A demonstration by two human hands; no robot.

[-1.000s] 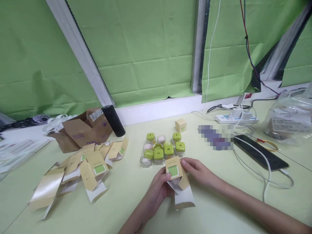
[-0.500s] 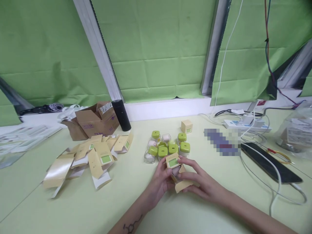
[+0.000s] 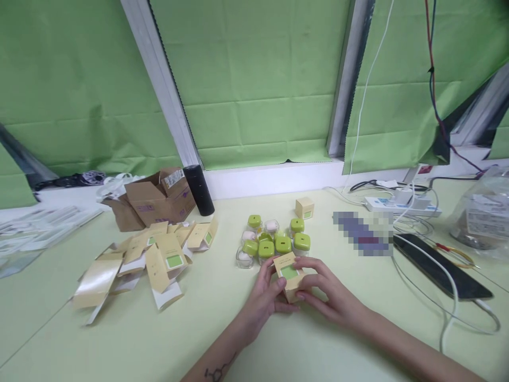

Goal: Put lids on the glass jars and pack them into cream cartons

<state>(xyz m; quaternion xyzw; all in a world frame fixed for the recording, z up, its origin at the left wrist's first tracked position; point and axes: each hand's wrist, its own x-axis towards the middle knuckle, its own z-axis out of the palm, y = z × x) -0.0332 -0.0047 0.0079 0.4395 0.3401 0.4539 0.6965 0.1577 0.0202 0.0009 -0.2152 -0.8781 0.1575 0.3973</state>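
Between my two hands is a small tan cardboard box [image 3: 289, 267] with a green label, its front flap now folded up. My left hand [image 3: 264, 297] grips it from the left, thumb on the front face. From the right, my right hand [image 3: 326, 289] holds the same box, fingers at its top corner and lower edge. What lies inside is hidden. Just beyond the box stand several small clear cases with green lids [image 3: 283, 244], a few with pale pinkish tops [image 3: 272, 226]. Another closed tan box [image 3: 304, 208] sits farther back.
Flattened tan boxes [image 3: 169, 252] are heaped at left, before an open brown carton [image 3: 159, 199] and a black cylinder [image 3: 198, 189]. At right lie a black phone [image 3: 441, 268] with a white cable, a power strip [image 3: 403, 205], pliers [image 3: 457, 255] and a plastic bag [image 3: 483, 212].
The box in my hands was open at its lower side, with a pale item showing inside. Its flap has been closed over, and my right fingers have shifted along it.
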